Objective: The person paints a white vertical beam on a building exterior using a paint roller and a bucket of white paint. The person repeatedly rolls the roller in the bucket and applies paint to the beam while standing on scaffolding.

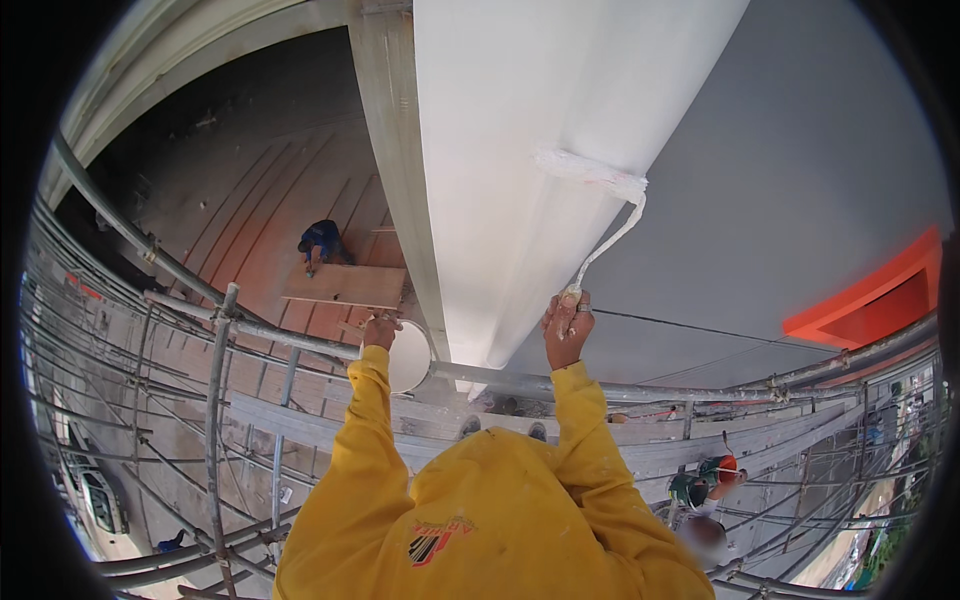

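My right hand [568, 322], specked with paint and with a ring on one finger, grips the handle of a paint roller [615, 236]. The roller cover [589, 171] is coated in white paint and lies against a tall white column [491, 135]. On the other side of the column, my left hand [381, 331] is curled at the rim of a round white bucket [411, 356]. The bucket's inside looks white; how full it is I cannot tell. Yellow sleeves cover both my arms.
Scaffold pipes [300, 337] cross in front and at left, above metal planks [675, 454]. Far below, a person in blue [322, 238] leans over a wooden board [349, 286]. At lower right, another person [705, 536] is near buckets [688, 489]. A grey wall [757, 172] has an orange-framed opening [911, 262].
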Motion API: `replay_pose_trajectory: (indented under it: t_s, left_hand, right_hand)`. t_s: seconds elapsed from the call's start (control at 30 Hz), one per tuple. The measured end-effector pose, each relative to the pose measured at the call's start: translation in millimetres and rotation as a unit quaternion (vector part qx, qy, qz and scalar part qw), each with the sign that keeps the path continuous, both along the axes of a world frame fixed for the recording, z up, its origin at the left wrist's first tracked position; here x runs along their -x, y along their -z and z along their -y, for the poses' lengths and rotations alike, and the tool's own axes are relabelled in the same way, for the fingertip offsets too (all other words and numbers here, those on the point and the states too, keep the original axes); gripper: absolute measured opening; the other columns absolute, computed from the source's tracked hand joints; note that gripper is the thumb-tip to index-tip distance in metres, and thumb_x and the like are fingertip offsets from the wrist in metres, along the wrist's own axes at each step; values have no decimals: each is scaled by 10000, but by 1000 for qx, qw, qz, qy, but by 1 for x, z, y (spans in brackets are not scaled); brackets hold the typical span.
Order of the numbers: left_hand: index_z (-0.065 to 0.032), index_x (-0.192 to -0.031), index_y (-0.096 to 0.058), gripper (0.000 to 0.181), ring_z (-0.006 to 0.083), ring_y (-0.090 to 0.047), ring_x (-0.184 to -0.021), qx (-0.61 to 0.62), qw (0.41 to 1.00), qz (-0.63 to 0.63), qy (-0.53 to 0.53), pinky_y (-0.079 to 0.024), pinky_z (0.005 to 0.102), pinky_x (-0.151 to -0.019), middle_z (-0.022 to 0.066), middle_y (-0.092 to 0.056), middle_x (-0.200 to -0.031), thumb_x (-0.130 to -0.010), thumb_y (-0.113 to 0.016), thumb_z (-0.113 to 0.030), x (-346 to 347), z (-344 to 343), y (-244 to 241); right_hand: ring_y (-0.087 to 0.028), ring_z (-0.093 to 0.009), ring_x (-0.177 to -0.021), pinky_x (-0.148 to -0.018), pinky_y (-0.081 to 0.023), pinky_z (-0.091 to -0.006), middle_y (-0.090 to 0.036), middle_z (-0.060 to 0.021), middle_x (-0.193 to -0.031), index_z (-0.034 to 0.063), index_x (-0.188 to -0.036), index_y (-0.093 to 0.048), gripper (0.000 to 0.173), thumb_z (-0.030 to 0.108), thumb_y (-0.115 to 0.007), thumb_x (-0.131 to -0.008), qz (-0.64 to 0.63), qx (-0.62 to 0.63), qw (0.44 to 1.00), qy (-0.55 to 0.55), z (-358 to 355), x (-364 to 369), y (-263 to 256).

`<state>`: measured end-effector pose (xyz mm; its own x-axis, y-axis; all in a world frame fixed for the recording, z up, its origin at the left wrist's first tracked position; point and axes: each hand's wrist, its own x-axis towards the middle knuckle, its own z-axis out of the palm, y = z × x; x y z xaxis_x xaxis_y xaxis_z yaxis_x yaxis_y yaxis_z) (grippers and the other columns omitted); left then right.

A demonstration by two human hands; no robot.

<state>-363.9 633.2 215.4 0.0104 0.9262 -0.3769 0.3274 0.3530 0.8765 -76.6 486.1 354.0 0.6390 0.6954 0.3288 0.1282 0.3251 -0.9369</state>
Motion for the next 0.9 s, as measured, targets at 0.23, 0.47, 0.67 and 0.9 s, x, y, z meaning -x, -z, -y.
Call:
replay_pose_trajectory:
  t_s: [0.23, 0.47, 0.67, 0.9]
  left_hand:
    - [-25, -656, -625, 199, 120, -397, -440, -24, 999, -19, -19, -300, 282, -436, 12, -443, -496, -699, -583, -214, -3, 1, 8]
    - [-10, -637, -614, 178, 128, -407, -448, -14, 1000, -19, -12, -309, 288, -444, 21, -461, -498, -669, -598, -185, 2, 6, -2]
    - [-2, -636, -599, 148, 142, -449, -490, 16, 1000, -6, 15, -351, 299, -485, 33, -487, -523, -640, -608, -150, 4, -5, 11]
    - [-13, -670, -637, 153, 170, -484, -502, 37, 998, -45, -7, -377, 314, -503, 61, -513, -514, -634, -596, -156, 14, -15, 32]
  right_hand:
    - [-438, -110, -422, -407, -338, -270, -444, -39, -490, 31, -726, -454, 290, 251, -430, -913, 14, 221, 973, 64, 84, 31, 160]
    - [-395, -79, -370, -338, -319, -227, -426, -13, -512, 52, -773, -443, 295, 300, -397, -926, -46, 167, 985, 2, 90, 36, 127]
    - [-407, -68, -406, -335, -335, -204, -433, -15, -594, 52, -889, -445, 313, 361, -404, -917, -82, 27, 996, -13, 37, 8, -6]
    - [-403, -74, -370, -320, -324, -208, -430, 1, -541, 41, -852, -452, 374, 410, -417, -901, -13, 111, 994, 8, 64, 15, 61]
